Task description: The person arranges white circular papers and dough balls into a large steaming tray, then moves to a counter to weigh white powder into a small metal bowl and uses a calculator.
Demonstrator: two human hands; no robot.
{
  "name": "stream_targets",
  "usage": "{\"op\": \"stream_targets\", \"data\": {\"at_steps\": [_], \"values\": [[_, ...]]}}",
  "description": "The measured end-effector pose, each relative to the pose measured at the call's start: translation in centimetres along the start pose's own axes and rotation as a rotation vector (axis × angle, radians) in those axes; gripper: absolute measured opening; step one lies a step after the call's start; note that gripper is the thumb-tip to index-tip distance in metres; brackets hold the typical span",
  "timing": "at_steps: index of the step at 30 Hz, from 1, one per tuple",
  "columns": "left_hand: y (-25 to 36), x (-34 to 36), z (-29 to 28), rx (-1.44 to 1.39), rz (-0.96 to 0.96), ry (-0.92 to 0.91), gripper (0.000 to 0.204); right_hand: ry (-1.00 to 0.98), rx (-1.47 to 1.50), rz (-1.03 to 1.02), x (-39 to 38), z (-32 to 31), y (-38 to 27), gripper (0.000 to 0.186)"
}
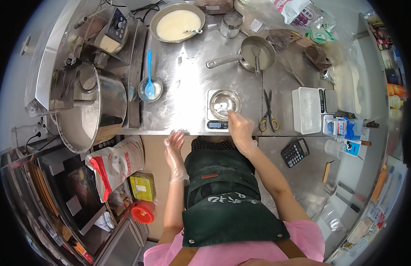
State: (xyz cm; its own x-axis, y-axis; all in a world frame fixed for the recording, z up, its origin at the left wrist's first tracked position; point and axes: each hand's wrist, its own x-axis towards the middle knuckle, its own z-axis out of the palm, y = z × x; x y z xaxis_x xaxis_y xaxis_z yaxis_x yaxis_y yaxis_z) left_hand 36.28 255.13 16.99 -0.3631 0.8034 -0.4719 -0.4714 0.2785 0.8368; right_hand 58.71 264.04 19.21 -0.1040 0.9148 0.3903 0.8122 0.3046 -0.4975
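Observation:
A small round metal bowl (237, 107) with some white powder inside sits on a digital kitchen scale (217, 125) near the table's front edge. My right hand (241, 134), in a clear plastic glove, is closed at the bowl's near right rim. Its fingertips are pinched together over the bowl, and what they hold, if anything, is too small to make out. To the left, my left hand (174, 150), also in a clear glove, hangs open by the table edge with fingers stretched out, holding nothing.
Scissors (269, 111) and a white tub (307, 111) lie to the right. Behind are a saucepan (264, 46) with a whisk and a wide basin (178, 6) of pale liquid. A blue spatula (149, 80) rests in a bowl. A large mixer bowl (112, 99) stands left, a calculator (295, 152) right.

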Motion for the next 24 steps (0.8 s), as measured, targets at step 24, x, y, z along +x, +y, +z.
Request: {"op": "stream_targets", "data": {"at_steps": [24], "values": [[-0.7,0.0,1.9,0.031,-0.007,-0.056,0.067,-0.22,1.022,1.09,-0.3,-0.1,1.6,0.018]]}}
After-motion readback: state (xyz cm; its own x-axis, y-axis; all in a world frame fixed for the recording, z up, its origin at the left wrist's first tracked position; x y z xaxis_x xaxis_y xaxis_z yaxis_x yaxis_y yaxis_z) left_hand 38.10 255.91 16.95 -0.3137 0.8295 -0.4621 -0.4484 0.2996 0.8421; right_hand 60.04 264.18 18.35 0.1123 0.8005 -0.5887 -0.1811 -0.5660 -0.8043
